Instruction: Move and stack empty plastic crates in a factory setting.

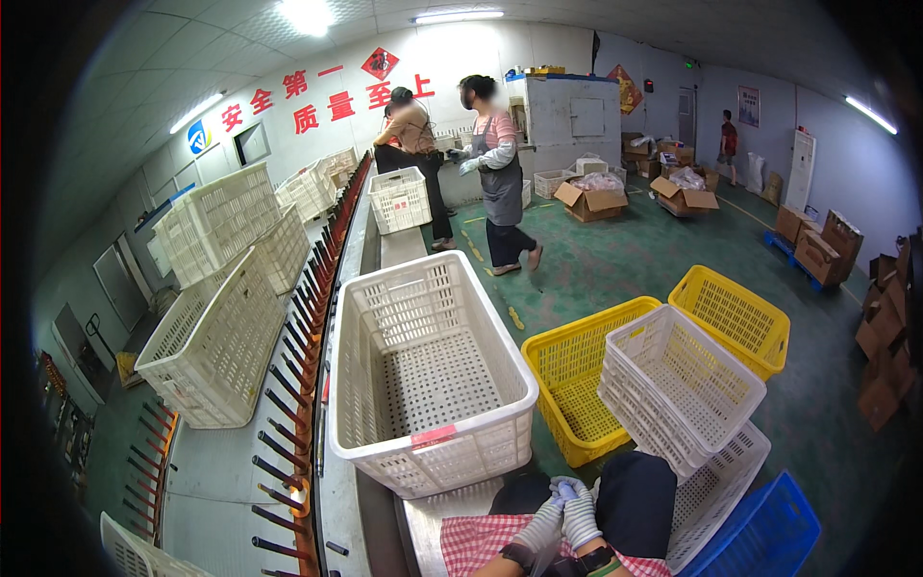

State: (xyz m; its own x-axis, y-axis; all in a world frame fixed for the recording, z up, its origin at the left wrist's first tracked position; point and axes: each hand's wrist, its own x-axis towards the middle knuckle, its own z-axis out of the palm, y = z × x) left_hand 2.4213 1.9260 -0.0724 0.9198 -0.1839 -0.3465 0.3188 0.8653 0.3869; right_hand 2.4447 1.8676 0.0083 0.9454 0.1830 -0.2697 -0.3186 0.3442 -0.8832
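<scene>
My left hand [544,522] and my right hand [580,517], both in pale striped gloves, meet over my lap. Their fingers are closed and pressed together; whether anything lies between them is hidden. A red-and-white checked cloth [471,543] covers part of my lap beneath the forearms. Just beyond my knees, a large white slotted crate [433,438] stands with its perforated bottom bare. To the right of my hands, a white crate [685,385] sits tilted over another white crate [716,490].
A line of dark upright rods [298,423] runs along the left, with white crates [216,346] beyond it. Yellow crates [735,313] and a blue crate [769,539] are at right. Two people [500,183] stand ahead. Cardboard boxes [591,200] lie farther back.
</scene>
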